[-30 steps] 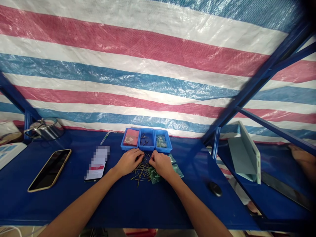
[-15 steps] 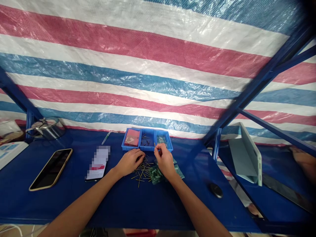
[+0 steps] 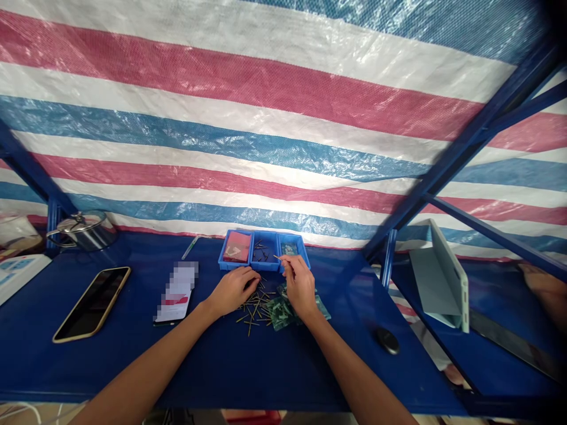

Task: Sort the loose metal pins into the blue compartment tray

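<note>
My right hand [image 3: 300,286] pinches a thin brass-coloured screw [image 3: 277,257] between thumb and fingertips, its end pointing left over the blue three-part tray [image 3: 264,267]. My left hand [image 3: 233,290] rests with curled fingers at the left edge of a loose pile of long screws [image 3: 254,310]; whatever its fingertips hold is hidden. Green-tinted plastic bags [image 3: 281,316] lie beside the pile, partly under my right hand. In the tray, the left compartment holds pink-red packets [image 3: 237,247], the middle one several dark screws [image 3: 260,251], the right one small clear bags [image 3: 290,248].
On the left of the blue table [image 3: 248,372] lie a dark phone [image 3: 92,304] and a lit phone [image 3: 177,292], with a metal pot [image 3: 91,230] behind. A black mouse [image 3: 387,340] lies to the right. Beyond the frame bar stand a tablet in a case [image 3: 443,277] and another person's hand [image 3: 543,289].
My right hand has shifted slightly right and turned, so the pinched screw now shows clearly. My left hand stays in place.
</note>
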A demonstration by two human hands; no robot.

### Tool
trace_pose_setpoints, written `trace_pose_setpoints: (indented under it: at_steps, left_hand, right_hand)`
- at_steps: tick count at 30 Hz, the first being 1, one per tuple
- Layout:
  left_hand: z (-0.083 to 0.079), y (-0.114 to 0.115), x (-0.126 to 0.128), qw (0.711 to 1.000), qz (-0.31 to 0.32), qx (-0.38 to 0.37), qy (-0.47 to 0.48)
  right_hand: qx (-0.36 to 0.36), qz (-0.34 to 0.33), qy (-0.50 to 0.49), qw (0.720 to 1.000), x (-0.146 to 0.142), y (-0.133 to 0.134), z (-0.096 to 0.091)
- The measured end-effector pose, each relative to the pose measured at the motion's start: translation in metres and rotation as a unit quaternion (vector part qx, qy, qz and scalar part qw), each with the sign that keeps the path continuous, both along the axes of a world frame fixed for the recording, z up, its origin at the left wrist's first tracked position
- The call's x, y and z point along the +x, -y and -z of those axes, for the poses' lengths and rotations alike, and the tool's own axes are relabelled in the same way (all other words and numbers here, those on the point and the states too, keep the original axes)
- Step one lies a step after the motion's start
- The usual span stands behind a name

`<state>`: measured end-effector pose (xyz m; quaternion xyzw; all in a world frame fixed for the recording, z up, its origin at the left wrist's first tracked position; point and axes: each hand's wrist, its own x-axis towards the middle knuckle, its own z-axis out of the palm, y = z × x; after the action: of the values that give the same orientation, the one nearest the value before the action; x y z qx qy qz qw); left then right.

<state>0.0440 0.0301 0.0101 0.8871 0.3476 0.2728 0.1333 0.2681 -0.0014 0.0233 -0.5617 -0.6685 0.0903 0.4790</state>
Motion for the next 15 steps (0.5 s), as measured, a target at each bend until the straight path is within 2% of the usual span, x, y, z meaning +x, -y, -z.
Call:
trace_pose_setpoints:
  at_steps: [7,15]
  left_hand:
    - [0.0014,-0.0003,-0.0003,1.000,-0.002,0.003,0.006]
    - [0.0033,-0.0015,-0.0007,1.000,-0.001,0.003,0.004]
  right_hand:
    - [0.003,0.002,0.001,1.000,-0.0005,-0.0027,0.0068]
    - [0.054,-0.010,0.097,0.994,0.0005,-0.0019,0.0046]
